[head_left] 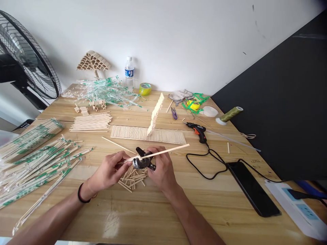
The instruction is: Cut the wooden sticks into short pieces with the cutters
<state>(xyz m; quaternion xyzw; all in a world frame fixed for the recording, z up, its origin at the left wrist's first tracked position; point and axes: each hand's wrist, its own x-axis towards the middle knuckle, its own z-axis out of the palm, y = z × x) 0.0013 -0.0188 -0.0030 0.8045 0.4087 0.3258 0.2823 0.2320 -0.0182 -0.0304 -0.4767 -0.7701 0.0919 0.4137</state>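
Pinched between the fingers of my left hand (pixel 108 172) is a thin wooden chopstick (pixel 176 148). It runs to the right across the jaws of a small black cutting tool (pixel 139 163), and its far end sticks out past my right hand (pixel 163 170). That hand is wrapped round the tool; its exact kind is unclear. Beneath both hands lies a loose pile of short cut stick pieces (pixel 134 178). Just beyond them a single chopstick (pixel 116 143) rests on the table, near a long flat panel of sticks (pixel 127 132) with an upright stick-built piece (pixel 155 114) on it.
Wrapped chopsticks (pixel 46 163) and a row of bare sticks (pixel 90 121) are at left. A glue gun (pixel 198 131), its cord, a phone (pixel 252 189) and a power strip (pixel 293 207) occupy the right. Behind are plastic wrappers (pixel 104 92), a bottle (pixel 129 75), tape (pixel 145 89) and snips (pixel 174 113).
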